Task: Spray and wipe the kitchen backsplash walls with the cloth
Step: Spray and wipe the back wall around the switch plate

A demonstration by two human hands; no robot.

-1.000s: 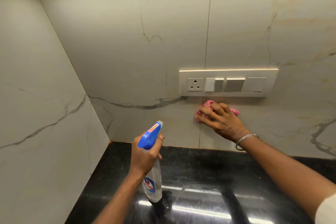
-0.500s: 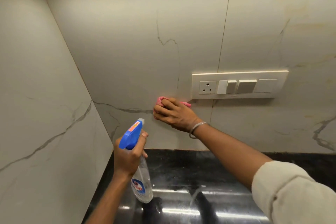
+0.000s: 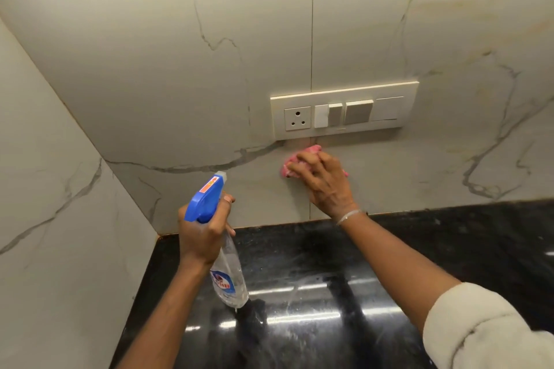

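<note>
My right hand [image 3: 322, 181] presses a crumpled pink cloth [image 3: 310, 150] against the marble-look back wall [image 3: 180, 84], just below the left end of the switch plate. Its fingers are bent over the cloth, which shows only above and left of them. My left hand [image 3: 202, 232] grips a clear spray bottle [image 3: 229, 277] by the neck, below its blue trigger head [image 3: 205, 199]. The bottle hangs above the counter, its nozzle pointing at the back wall left of the cloth.
A cream switch plate [image 3: 344, 109] with one socket and several switches sits on the back wall. A second marble wall [image 3: 54, 234] closes the corner on the left. Below runs a glossy black counter [image 3: 389, 263] with streaks and light reflections.
My right hand slid the cloth left along the wall, past the socket, then came back right and a little lower, under the plate's left end. The left hand kept hold of the bottle.
</note>
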